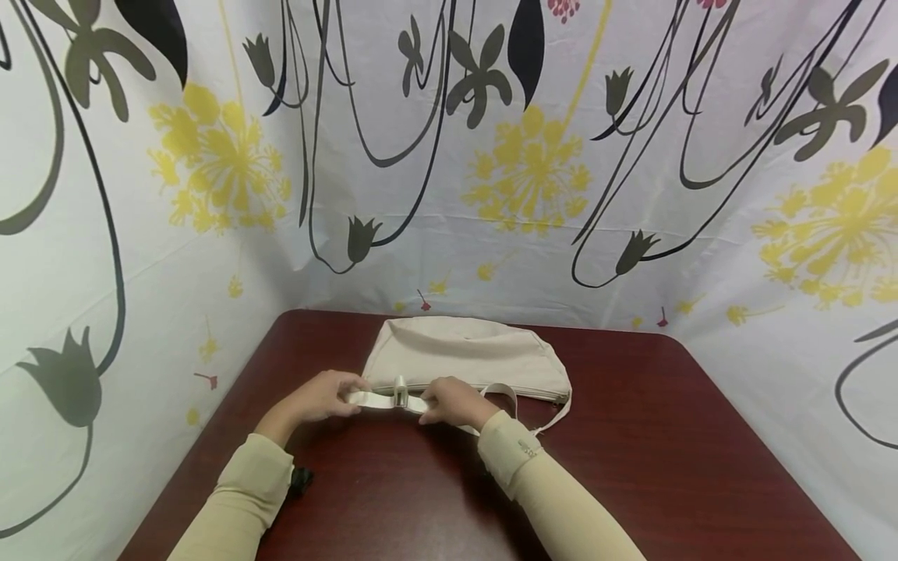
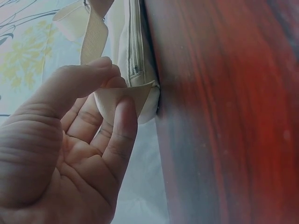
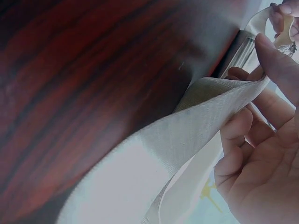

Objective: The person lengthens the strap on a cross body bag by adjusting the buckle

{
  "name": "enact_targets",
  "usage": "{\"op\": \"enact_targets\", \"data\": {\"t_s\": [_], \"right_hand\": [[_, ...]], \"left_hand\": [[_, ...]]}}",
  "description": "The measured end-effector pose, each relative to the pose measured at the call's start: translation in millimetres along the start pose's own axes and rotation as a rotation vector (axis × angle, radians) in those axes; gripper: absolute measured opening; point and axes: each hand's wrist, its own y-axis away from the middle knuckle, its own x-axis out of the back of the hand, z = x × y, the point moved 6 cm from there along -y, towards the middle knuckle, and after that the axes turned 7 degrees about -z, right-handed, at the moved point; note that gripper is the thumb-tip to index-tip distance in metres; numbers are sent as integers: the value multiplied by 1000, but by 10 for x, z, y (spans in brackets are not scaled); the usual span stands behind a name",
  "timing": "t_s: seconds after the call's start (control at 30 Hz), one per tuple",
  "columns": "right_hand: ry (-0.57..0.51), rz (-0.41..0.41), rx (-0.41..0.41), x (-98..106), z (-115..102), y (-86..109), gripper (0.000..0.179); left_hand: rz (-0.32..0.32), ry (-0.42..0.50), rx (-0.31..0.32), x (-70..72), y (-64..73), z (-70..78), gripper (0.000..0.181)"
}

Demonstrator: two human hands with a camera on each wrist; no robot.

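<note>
A cream shoulder bag (image 1: 470,354) lies on the dark red table, its zipper edge toward me. In front of that edge both hands hold its cream strap (image 1: 375,400), which has a metal buckle (image 1: 401,396) between them. My left hand (image 1: 324,399) pinches the strap left of the buckle; the left wrist view shows thumb and fingers round the webbing (image 2: 117,100). To the buckle's right, my right hand (image 1: 454,401) grips the strap. In the right wrist view a long twisted length of strap (image 3: 187,126) trails from those fingers.
The reddish-brown table (image 1: 393,499) extends toward me and to the right. A small black object (image 1: 300,481) sits beside the left sleeve. Flower-patterned cloth (image 1: 435,195) hangs behind the table and along both sides. A strap loop (image 1: 561,417) hangs off the bag's right end.
</note>
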Motion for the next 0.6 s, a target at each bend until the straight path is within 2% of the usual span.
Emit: {"op": "enact_targets", "data": {"t_s": [0.17,0.37,0.6], "right_hand": [[-8,-1,-7,-3,2,7,53],[-13,-2,-10,-1,6,20,53],[-29,-21,-14,12,15,38,54]], "left_hand": [[-1,-6,-9,0,-5,4,25],[-4,-8,19,2,-7,-20,26],[-4,1,15,7,7,-6,26]]}}
